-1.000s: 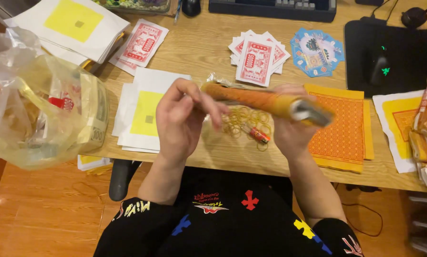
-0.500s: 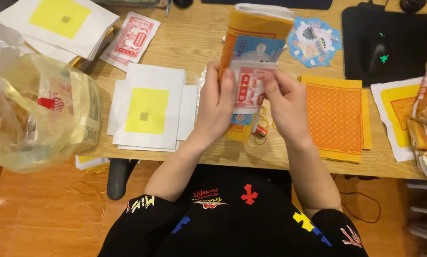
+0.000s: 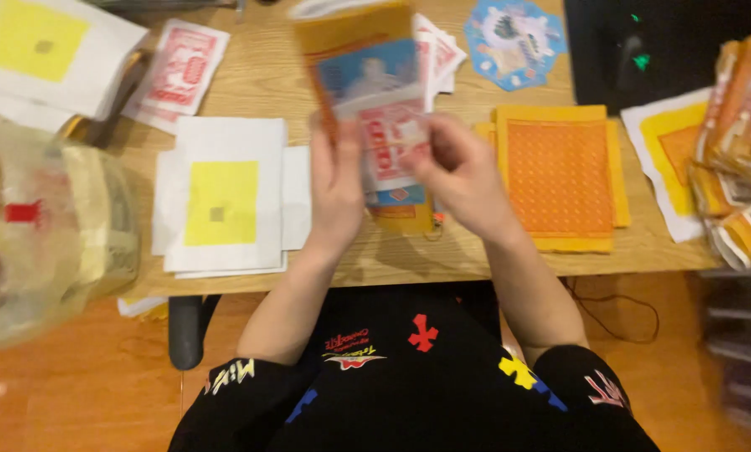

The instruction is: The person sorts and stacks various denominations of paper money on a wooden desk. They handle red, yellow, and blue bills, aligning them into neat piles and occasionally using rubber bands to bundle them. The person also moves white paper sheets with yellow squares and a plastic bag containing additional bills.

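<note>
Paper bundle (image 3: 375,92): orange wrap, blue-and-red printed sheets, blurred; both hands (image 3: 335,186) (image 3: 459,180) pinching it upright.

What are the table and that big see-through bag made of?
The table looks like light wood, or a wood-look top: pale grain lines run along it, with a dull finish. The bag at its left edge looks like thin clear plastic: it is crinkled, shiny, and things inside show through.

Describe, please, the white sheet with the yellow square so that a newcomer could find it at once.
On the wooden desk, look beside the left hand, toward the plastic bag. There lies a small stack of white sheets; the top one carries a plain yellow square with a small grey mark, unlike the orange patterned sheets.
</note>
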